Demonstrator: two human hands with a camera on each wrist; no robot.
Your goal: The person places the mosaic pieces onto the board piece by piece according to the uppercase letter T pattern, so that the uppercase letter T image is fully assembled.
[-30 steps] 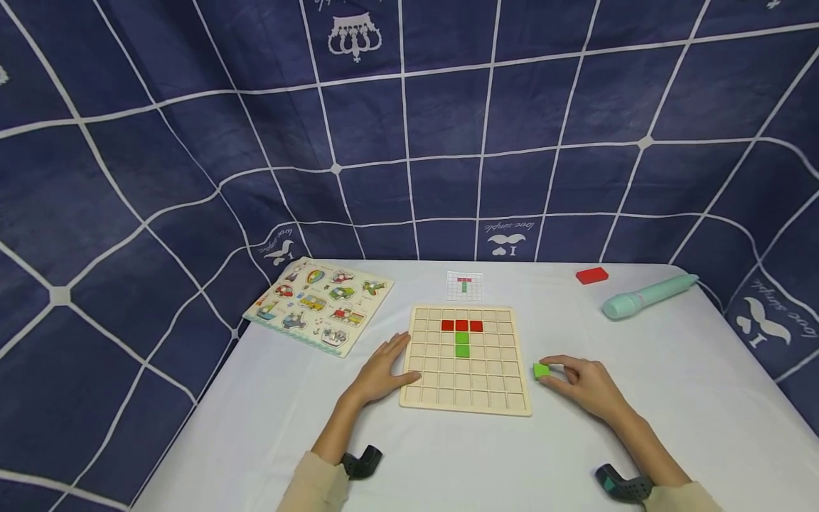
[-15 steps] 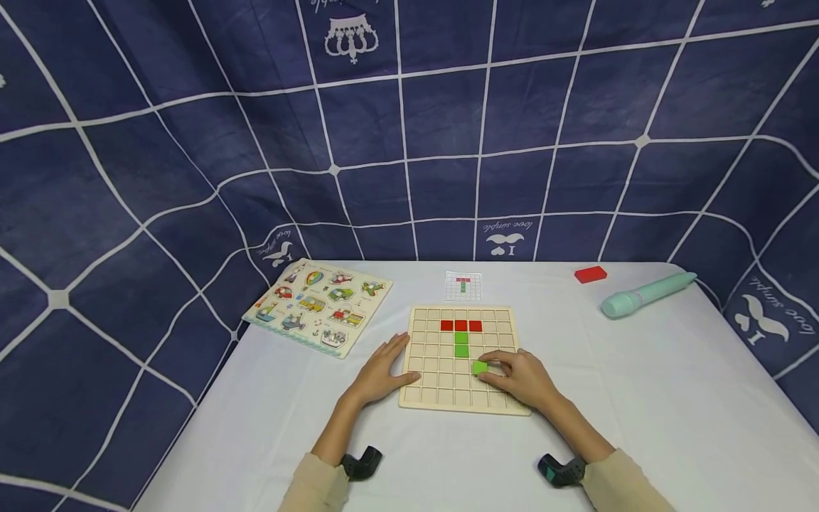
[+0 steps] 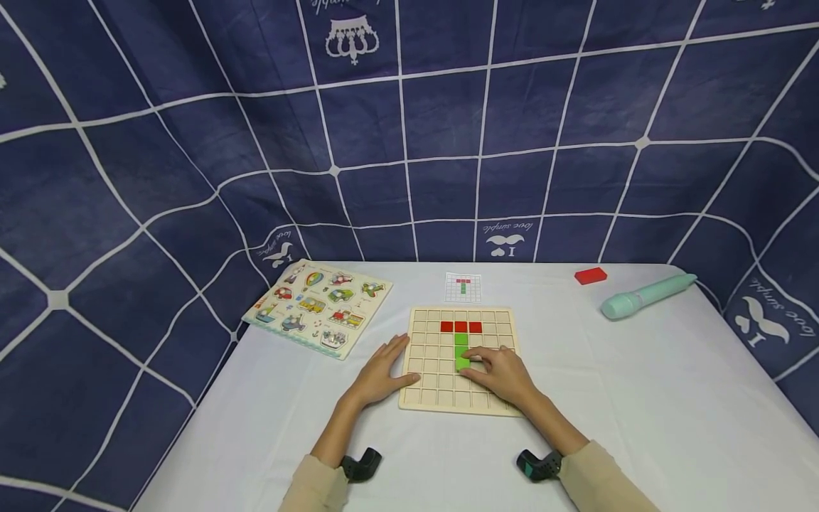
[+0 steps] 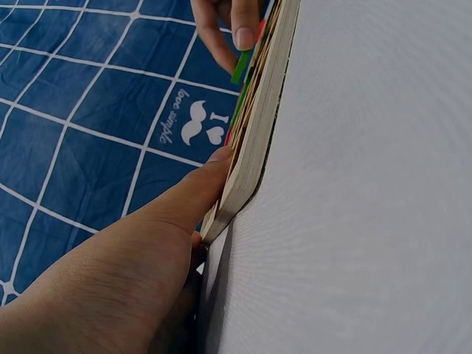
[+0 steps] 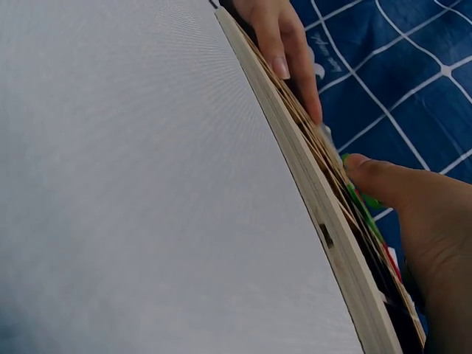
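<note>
On the table lies a wooden grid board with three red squares in a row and green squares below the middle one. My right hand pinches a green square block between thumb and fingers, at the lower end of the green column. In the left wrist view that block stands tilted over the board. My left hand rests against the board's left edge, fingers extended along it and thumb on top. The left thumb shows near the board's corner.
Above the board lies a small card printed with a red and green T pattern. A vehicle picture puzzle lies to the left. To the right are a red block and a mint-green cylindrical object. Blue gridded cloth hangs behind.
My right hand has carried the green block leftward from beside the board to below the green squares. My left hand has stayed at the board's left edge.
</note>
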